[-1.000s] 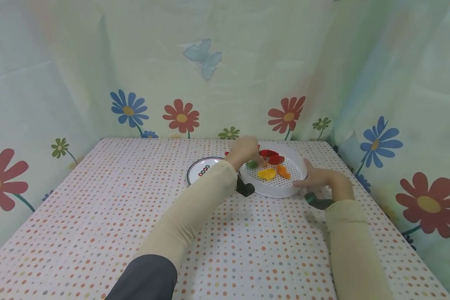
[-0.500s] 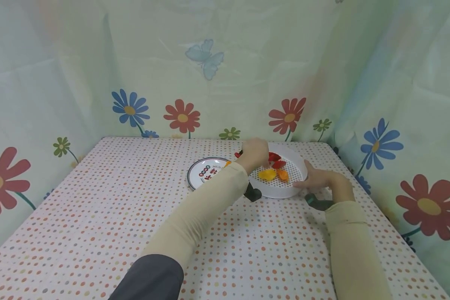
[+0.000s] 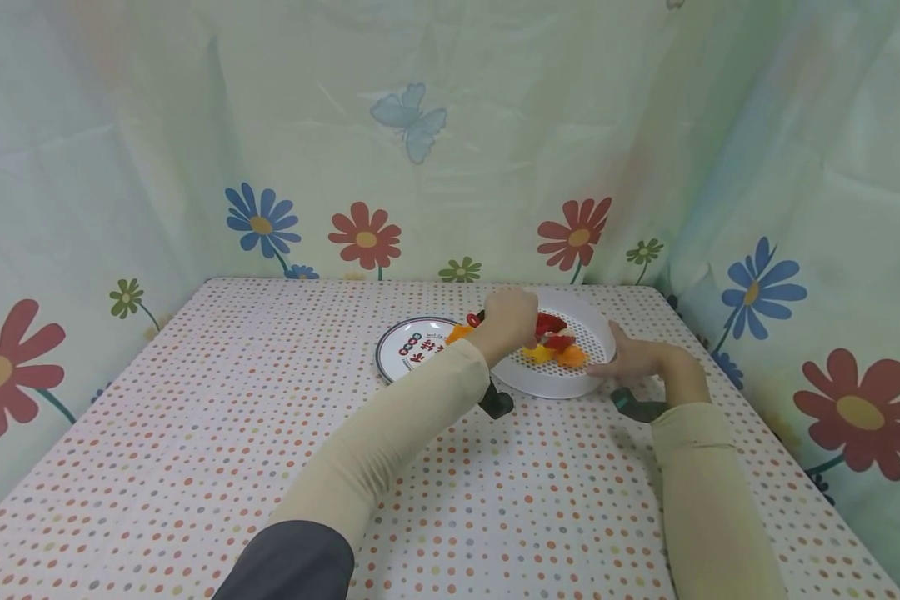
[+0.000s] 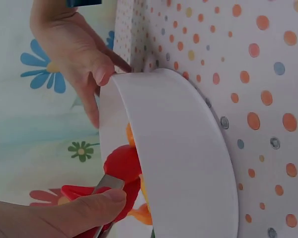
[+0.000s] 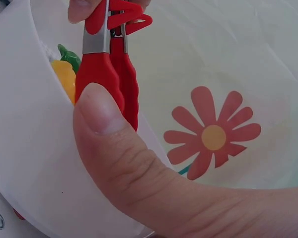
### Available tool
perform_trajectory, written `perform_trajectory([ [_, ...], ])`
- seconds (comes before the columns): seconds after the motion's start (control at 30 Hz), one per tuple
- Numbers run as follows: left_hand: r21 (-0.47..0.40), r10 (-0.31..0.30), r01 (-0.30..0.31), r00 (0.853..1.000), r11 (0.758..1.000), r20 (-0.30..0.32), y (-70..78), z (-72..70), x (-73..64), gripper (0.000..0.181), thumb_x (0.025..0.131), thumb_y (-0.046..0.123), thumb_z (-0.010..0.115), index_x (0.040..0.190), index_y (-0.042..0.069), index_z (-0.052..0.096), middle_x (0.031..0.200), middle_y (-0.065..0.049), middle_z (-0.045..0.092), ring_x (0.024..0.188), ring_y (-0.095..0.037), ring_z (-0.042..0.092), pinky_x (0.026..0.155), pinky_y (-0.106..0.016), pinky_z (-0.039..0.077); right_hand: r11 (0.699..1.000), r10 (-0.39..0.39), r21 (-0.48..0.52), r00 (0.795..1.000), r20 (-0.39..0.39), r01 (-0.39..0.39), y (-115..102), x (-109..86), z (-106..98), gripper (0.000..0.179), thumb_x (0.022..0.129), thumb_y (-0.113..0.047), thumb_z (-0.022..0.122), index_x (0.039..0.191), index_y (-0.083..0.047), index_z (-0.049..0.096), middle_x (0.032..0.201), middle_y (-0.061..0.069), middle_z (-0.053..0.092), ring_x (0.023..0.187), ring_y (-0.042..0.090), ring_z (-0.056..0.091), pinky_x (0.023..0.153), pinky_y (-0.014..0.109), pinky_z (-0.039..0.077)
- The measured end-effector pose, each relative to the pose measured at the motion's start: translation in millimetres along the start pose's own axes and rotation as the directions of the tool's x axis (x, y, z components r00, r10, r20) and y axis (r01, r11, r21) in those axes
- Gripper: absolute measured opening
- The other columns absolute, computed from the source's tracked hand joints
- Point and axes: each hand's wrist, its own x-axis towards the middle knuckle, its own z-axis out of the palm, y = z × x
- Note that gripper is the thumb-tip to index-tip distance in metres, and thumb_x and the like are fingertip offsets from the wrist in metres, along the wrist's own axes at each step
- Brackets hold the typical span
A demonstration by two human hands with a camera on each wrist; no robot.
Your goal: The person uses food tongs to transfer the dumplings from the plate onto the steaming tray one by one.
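In the head view my left hand (image 3: 512,320) grips small metal tongs (image 4: 109,182) with red scalloped tips, plain in the left wrist view. The tips point down into a round white basket (image 3: 543,385) with a perforated floor, close to a yellow pepper-like piece (image 3: 538,355) and an orange piece (image 3: 572,357). Whether anything sits between the tips I cannot tell. A green piece (image 5: 70,58) shows beside the yellow one in the right wrist view. My right hand (image 3: 633,352) rests against the basket's right side, fingers spread and thumb at the wall.
Left of the basket stands a white plate (image 3: 408,340) with a dark rim and printed design. An orange piece (image 3: 459,332) is on it, partly behind my left hand. The table (image 3: 270,375) has a dotted cover. A flowered curtain (image 3: 480,192) closes off the back and sides.
My left hand has shifted right, and the tong tips have come lower, over the yellow and orange pieces. The green piece is now hidden in the head view. My right hand stays put.
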Motion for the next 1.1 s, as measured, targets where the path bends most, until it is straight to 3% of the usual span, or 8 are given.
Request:
perform_trajectory([
  [0.3,-0.082,-0.019,0.021,1.0,0.996,0.021,-5.5,5.0,-3.6,0.054,0.07,0.047,0.081,0.114,0.022,0.061,0.097,0.008,0.064,0.084,-0.013,0.054,0.071,-0.025,0.049,0.999,0.023,0.027,1.0,0.0,-0.023,1.2,3.1,3.1,0.131,0.076,-0.061,0.068,0.144,0.0,-0.026,0.149,0.038,-0.008,0.135,0.058,0.001,0.102,0.074,0.011],
  [0.47,-0.148,-0.019,0.016,1.0,0.989,-0.016,-9.5,2.9,-7.5,0.059,0.068,0.047,0.082,0.118,0.022,0.061,0.103,0.007,0.064,0.084,-0.013,0.054,0.065,-0.024,0.048,0.999,0.031,0.025,1.0,-0.006,-0.031,3.1,4.6,2.4,0.133,0.074,-0.064,0.067,0.144,-0.001,-0.027,0.15,0.037,-0.009,0.136,0.058,-0.001,0.102,0.074,0.011],
  [0.63,-0.213,-0.011,-0.002,0.998,0.977,-0.062,-20.7,-2.0,-11.8,0.056,0.067,0.05,0.081,0.11,0.02,0.062,0.094,0.007,0.062,0.081,-0.014,0.054,0.06,-0.024,0.046,0.999,0.012,0.032,1.0,-0.011,-0.012,2.5,4.3,1.3,0.134,0.073,-0.064,0.068,0.144,-0.002,-0.026,0.15,0.036,-0.007,0.136,0.057,0.001,0.101,0.075,0.011],
  [0.73,-0.237,-0.006,-0.014,0.997,0.971,-0.082,-32.7,-3.3,-15.5,0.06,0.066,0.052,0.081,0.111,0.018,0.059,0.094,0.006,0.062,0.082,-0.015,0.055,0.063,-0.026,0.048,0.999,-0.011,0.044,1.0,-0.015,0.011,1.3,3.7,1.4,0.133,0.073,-0.062,0.07,0.145,-0.002,-0.024,0.15,0.035,-0.005,0.135,0.056,0.004,0.101,0.075,0.013],
  [0.87,-0.212,0.013,-0.034,0.995,0.977,-0.099,-54.5,-4.4,-23.7,0.082,0.066,0.055,0.08,0.13,0.015,0.051,0.117,0.002,0.062,0.099,-0.016,0.058,0.078,-0.032,0.053,0.999,0.008,0.053,1.0,-0.015,-0.008,1.1,2.1,1.1,0.133,0.073,-0.062,0.069,0.145,-0.002,-0.026,0.15,0.036,-0.007,0.135,0.057,0.002,0.101,0.075,0.011],
  [0.97,-0.216,0.027,-0.048,0.995,0.975,-0.1,-77.4,-1.7,-31.1,0.092,0.066,0.056,0.08,0.14,0.016,0.043,0.134,-0.001,0.055,0.115,-0.02,0.054,0.091,-0.039,0.051,0.998,0.025,0.061,1.0,-0.013,-0.024,0.9,0.5,0.6,0.135,0.073,-0.063,0.069,0.143,-0.002,-0.028,0.149,0.037,-0.011,0.135,0.058,-0.003,0.102,0.075,0.008],
  [1.1,-0.271,0.02,-0.04,0.997,0.962,-0.078,-116.8,7.0,-41.6,0.098,0.065,0.057,0.08,0.144,0.016,0.039,0.142,-0.003,0.049,0.127,-0.024,0.048,0.099,-0.045,0.045,0.998,0.0,0.065,1.0,-0.016,0.001,0.2,0.9,0.5,0.135,0.073,-0.062,0.07,0.144,-0.001,-0.027,0.149,0.038,-0.012,0.135,0.059,-0.005,0.102,0.075,0.006],
])
